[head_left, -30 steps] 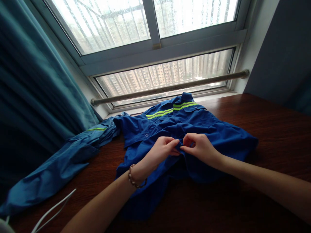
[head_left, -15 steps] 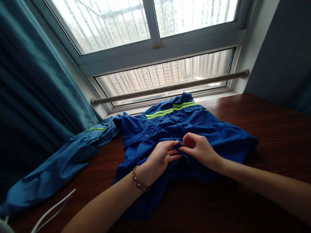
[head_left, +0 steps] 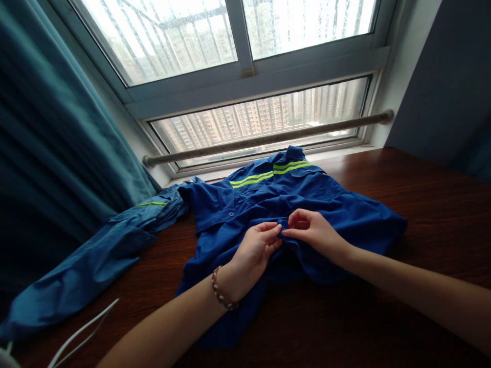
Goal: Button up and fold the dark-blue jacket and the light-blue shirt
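A blue work shirt (head_left: 337,204) with yellow-green reflective stripes lies spread on a dark wooden table (head_left: 429,204), its collar toward the window. My left hand (head_left: 255,250), with a bead bracelet on the wrist, pinches the shirt's front edge near the middle. My right hand (head_left: 312,232) pinches the facing edge, fingertips almost touching the left hand's. One long sleeve (head_left: 88,266) trails off to the left over the table.
A window with a metal rail (head_left: 268,138) runs along the far edge of the table. A teal curtain (head_left: 57,138) hangs at the left. White cables (head_left: 82,332) lie at the near left corner. A dark wall stands at the right.
Both hands stay at the shirt's front edges; my left hand has rolled so its palm faces more toward me and its fingers shifted slightly. The shirt hardly moved.
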